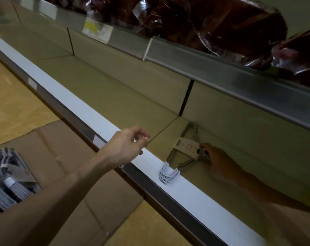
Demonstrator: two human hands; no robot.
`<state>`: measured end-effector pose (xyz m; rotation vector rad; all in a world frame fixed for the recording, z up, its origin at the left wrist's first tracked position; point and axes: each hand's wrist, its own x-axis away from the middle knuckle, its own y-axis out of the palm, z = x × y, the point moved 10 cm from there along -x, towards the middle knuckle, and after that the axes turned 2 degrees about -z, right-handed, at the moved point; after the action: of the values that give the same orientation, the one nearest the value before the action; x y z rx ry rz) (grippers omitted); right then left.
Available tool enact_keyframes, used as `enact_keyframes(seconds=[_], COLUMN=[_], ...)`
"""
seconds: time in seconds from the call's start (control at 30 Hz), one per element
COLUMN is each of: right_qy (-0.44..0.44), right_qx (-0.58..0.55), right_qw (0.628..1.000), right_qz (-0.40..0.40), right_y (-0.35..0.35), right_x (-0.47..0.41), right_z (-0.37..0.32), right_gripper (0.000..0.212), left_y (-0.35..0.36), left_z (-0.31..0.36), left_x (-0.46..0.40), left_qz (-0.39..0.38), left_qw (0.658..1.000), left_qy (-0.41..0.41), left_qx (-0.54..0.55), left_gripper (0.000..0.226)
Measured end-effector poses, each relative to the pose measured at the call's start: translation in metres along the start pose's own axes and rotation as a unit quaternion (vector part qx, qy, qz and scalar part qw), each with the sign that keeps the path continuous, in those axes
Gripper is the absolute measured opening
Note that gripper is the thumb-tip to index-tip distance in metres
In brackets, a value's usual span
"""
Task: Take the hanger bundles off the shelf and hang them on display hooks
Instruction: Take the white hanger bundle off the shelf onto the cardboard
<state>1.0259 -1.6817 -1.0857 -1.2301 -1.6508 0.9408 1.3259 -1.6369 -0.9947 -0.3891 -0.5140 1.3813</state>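
Running diagonally across the view, the beige shelf [115, 96] has a white front edge, with flattened cardboard [97, 201] on the wooden floor [12, 103] below. One hanger bundle [184, 153] lies on it (hooks overhanging) — right hand [220, 160] gripping it; left hand [127, 144] hovers loosely curled, empty.

a shop: long display shelf [104, 96] with a price label [97, 30] on the rail above.

Left hand [127, 146] reaching forward, fingers loosely curled, empty, right hand [220, 162] extended, fingertips pinching
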Motion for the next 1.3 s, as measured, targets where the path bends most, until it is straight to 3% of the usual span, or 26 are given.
enact_keyframes(seconds=[0.4, 0.57, 0.67, 0.77, 0.87, 1.07, 1.17, 1.3], right_qy=[-0.065, -0.143, -0.202, -0.324, -0.391, -0.495, -0.534, -0.557], right_qx=[-0.002, -0.031, -0.043, -0.074, -0.047, -0.050, -0.053, -0.069], right_qw=[0.995, 0.985, 0.975, 0.940, 0.915, 0.865, 0.842, 0.826], right_qz=[0.074, 0.096, 0.087, 0.074, 0.088, 0.060, 0.059, 0.054], right_y=[-0.016, -0.028, -0.030, -0.026, -0.022, -0.006, -0.001, 0.003], right_x=[0.016, 0.012, 0.009, 0.022, 0.034, 0.059, 0.070, 0.075], right_z=[-0.040, -0.098, -0.150, -0.212, -0.256, -0.328, -0.351, -0.367], right_gripper=[0.045, 0.038, 0.041, 0.038, 0.034, 0.038, 0.036, 0.037], left_y=[-0.013, -0.035, -0.050, -0.072, -0.091, -0.141, -0.153, -0.166], left_z=[-0.024, -0.036, -0.051, -0.064, -0.071, -0.095, -0.095, -0.107], left_x=[0.007, 0.012, 0.016, 0.026, 0.035, 0.059, 0.066, 0.076], left_qz=[0.006, 0.031, 0.052, 0.079, 0.082, 0.163, 0.159, 0.179], left_qw=[1.000, 0.999, 0.991, 0.971, 0.941, 0.873, 0.841, 0.803], left_qy=[-0.025, -0.036, -0.078, -0.116, -0.111, -0.135, -0.120, -0.127], left_qx=[-0.009, 0.015, 0.096, 0.192, 0.310, 0.439, 0.503, 0.554], left_gripper=[0.013, 0.014, 0.020, 0.037, 0.046, 0.048, 0.039, 0.047])
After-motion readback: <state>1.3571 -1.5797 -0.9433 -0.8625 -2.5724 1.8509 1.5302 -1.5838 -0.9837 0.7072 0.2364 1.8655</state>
